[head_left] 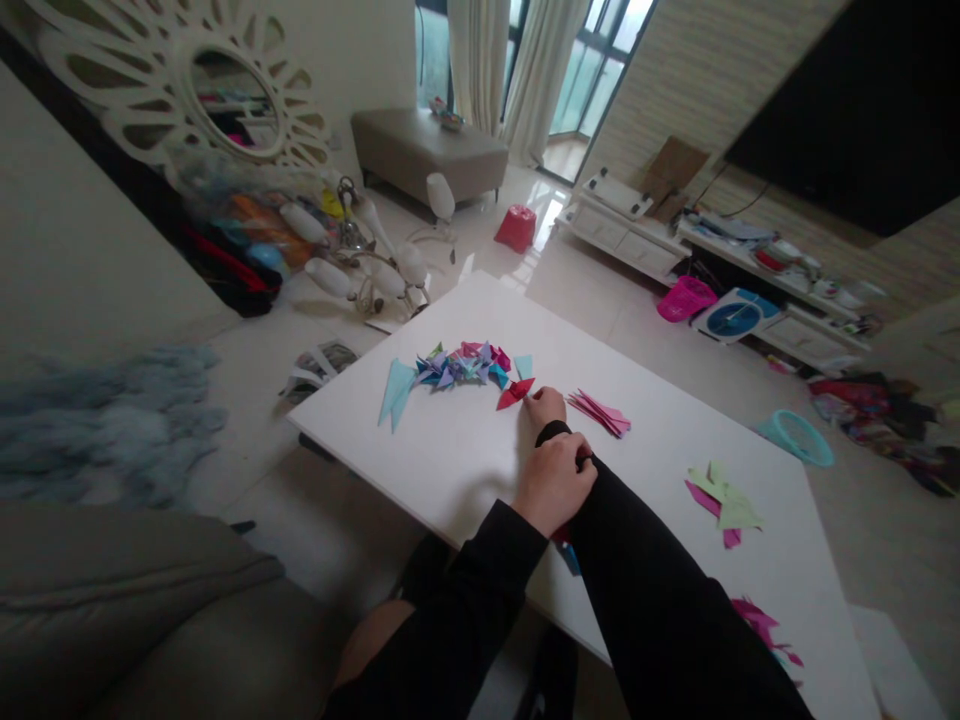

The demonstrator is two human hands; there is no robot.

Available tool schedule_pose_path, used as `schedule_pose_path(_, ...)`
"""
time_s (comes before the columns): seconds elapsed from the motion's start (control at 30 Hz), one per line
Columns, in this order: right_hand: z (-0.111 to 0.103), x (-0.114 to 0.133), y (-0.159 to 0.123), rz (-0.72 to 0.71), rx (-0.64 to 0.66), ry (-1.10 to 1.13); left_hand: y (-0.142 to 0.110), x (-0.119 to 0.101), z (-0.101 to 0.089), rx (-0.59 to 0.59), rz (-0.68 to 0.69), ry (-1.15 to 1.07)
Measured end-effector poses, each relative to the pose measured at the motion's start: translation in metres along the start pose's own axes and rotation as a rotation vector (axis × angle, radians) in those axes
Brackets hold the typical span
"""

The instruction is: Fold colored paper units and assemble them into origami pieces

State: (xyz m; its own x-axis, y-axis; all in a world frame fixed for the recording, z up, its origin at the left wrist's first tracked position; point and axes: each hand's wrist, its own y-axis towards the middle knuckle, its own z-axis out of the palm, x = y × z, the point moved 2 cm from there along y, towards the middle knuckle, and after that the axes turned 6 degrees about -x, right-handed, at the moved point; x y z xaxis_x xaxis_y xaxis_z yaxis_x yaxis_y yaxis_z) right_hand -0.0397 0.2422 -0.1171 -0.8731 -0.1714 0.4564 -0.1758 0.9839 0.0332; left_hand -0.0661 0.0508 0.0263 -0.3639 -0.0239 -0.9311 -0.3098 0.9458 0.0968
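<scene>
My right hand (549, 407) reaches over the white table, its fingers pinched at the right end of a red folded paper crane (515, 394). My left hand (553, 482) is closed on the black right sleeve (581, 465) near the wrist. Left of the red crane lies a cluster of folded paper cranes (457, 367) in blue, purple and pink. Light blue folded paper (396, 390) lies at the cluster's left end, and a smaller light blue piece (523, 367) lies behind the red crane. Pink folded strips (600, 412) are fanned out right of my right hand.
Green paper pieces (721, 497) overlap pink ones on the table's right side. More magenta paper (757, 620) lies near my right forearm. Beyond the white table (450, 470) are a chandelier (375, 260) on the floor, a red bag (516, 228) and a turquoise basket (799, 438).
</scene>
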Motion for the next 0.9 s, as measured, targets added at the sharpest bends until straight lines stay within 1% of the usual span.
schedule_pose_path(0.13, -0.005, -0.003, 0.005, 0.035, 0.018, -0.037, 0.002, -0.001, -0.003, -0.01, -0.022, 0.0)
schedule_pose_path(0.23, -0.017, -0.005, 0.005, 0.057, 0.009, -0.038, 0.002, -0.003, -0.004, -0.013, -0.024, -0.009)
schedule_pose_path(0.33, -0.04, -0.008, -0.002, 0.071, -0.029, -0.006, 0.001, -0.004, -0.003, -0.014, -0.017, -0.007)
schedule_pose_path(0.4, -0.063, -0.013, -0.017, 0.066, -0.066, 0.036, 0.0, -0.002, -0.002, -0.012, -0.03, -0.004)
schedule_pose_path(0.47, -0.089, -0.023, -0.046, 0.049, -0.104, 0.086, 0.001, 0.0, 0.001, -0.003, -0.064, -0.028)
schedule_pose_path(0.57, -0.129, -0.048, -0.113, 0.016, -0.146, 0.201, 0.0, 0.002, 0.008, 0.032, -0.135, -0.119)
schedule_pose_path(0.63, -0.15, -0.069, -0.164, -0.001, -0.196, 0.457, -0.004, 0.001, 0.017, 0.083, -0.187, -0.18)
schedule_pose_path(0.67, -0.157, -0.079, -0.188, 0.02, -0.211, 0.524, -0.007, 0.001, 0.024, 0.114, -0.208, -0.203)
schedule_pose_path(0.73, -0.166, -0.094, -0.227, 0.051, -0.242, 0.575, -0.016, 0.0, 0.04, 0.177, -0.233, -0.239)
schedule_pose_path(0.77, -0.168, -0.098, -0.241, 0.059, -0.263, 0.569, -0.021, -0.001, 0.049, 0.204, -0.24, -0.254)
schedule_pose_path(0.83, -0.169, -0.102, -0.258, 0.045, -0.312, 0.524, -0.031, 0.0, 0.068, 0.263, -0.253, -0.287)
schedule_pose_path(0.9, -0.169, -0.101, -0.262, -0.005, -0.363, 0.446, -0.039, 0.002, 0.085, 0.314, -0.268, -0.332)
